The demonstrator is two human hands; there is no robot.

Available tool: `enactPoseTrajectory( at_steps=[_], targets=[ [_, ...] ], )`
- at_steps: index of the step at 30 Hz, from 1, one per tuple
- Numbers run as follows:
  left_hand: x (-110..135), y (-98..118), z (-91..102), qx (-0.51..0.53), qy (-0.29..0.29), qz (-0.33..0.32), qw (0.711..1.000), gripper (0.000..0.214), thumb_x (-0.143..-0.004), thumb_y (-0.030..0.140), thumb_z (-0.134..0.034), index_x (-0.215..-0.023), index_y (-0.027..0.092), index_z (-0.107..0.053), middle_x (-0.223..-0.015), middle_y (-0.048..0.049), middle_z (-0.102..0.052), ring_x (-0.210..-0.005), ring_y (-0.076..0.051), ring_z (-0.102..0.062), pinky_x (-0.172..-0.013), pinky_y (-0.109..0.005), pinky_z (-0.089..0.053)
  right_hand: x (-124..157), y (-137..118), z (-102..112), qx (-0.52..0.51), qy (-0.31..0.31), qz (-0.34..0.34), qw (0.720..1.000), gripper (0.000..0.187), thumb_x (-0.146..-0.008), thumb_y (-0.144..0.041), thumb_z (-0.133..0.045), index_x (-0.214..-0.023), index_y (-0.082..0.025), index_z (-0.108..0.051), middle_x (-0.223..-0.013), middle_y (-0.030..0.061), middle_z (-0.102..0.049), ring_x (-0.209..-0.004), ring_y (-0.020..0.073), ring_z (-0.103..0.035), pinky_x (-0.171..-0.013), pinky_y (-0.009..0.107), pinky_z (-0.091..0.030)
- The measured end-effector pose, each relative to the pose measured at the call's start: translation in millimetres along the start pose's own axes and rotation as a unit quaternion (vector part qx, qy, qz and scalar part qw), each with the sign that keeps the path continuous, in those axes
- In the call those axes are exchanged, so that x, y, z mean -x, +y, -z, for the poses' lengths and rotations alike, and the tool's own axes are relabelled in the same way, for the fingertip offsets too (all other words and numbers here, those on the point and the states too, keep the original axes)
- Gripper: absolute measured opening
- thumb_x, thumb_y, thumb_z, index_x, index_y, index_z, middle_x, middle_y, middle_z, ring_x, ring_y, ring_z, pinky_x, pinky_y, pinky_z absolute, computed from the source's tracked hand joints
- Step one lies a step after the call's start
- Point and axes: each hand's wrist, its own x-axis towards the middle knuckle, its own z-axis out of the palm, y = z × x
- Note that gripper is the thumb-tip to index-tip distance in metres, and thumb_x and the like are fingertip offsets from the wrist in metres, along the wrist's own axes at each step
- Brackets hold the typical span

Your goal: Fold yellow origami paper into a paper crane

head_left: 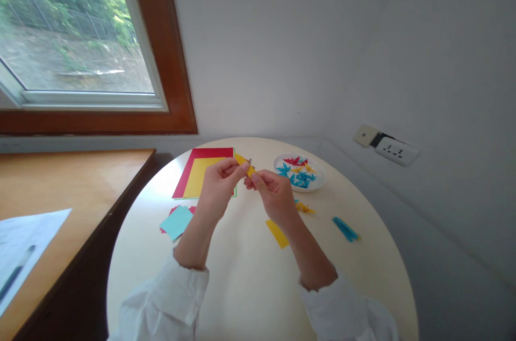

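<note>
Pinching a narrow, folded yellow paper strip, the left hand grips near its middle while the right hand clasps its lower end between thumb and fingers. The strip's long axis slants: one end points up and leftward past the left fingertips, the other down toward the right thumb. Left of the left fingers lies a yellow sheet on a red sheet; right of the right fingers sits a plate holding folded paper birds.
</note>
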Motion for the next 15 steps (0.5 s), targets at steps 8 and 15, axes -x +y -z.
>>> enactPoseTrajectory(
  at_steps=[8, 15],
  targets=[
    [0.4, -3.5, 1.9, -0.034, 0.000, 0.010, 0.999, 0.026, -0.071, 0.032, -0.069, -0.053, 0.015, -0.059, -0.052, -0.0001, -0.060, -0.054, -0.011, -0.055, -0.055, -0.025, -0.042, 0.2, -0.6, -0.9, -0.004, -0.008, -0.003, 1.000, 0.032, -0.077, -0.047, -0.058, -0.063, -0.019, -0.064, -0.063, 0.0034, -0.066, -0.064, 0.0166, -0.061, -0.063, 0.030, -0.049],
    [0.1, -5.0, -1.2, -0.015, 0.020, 0.001, 1.000, 0.023, -0.068, 0.029, -0.071, -0.053, 0.014, -0.062, -0.050, 0.0002, -0.060, -0.054, -0.010, -0.055, -0.056, -0.024, -0.043, -0.2, 1.0, -2.5, -0.011, 0.001, 0.020, 1.000, 0.027, -0.079, -0.040, -0.057, -0.065, -0.018, -0.064, -0.062, 0.0022, -0.066, -0.063, 0.0152, -0.061, -0.061, 0.027, -0.049]
  ],
)
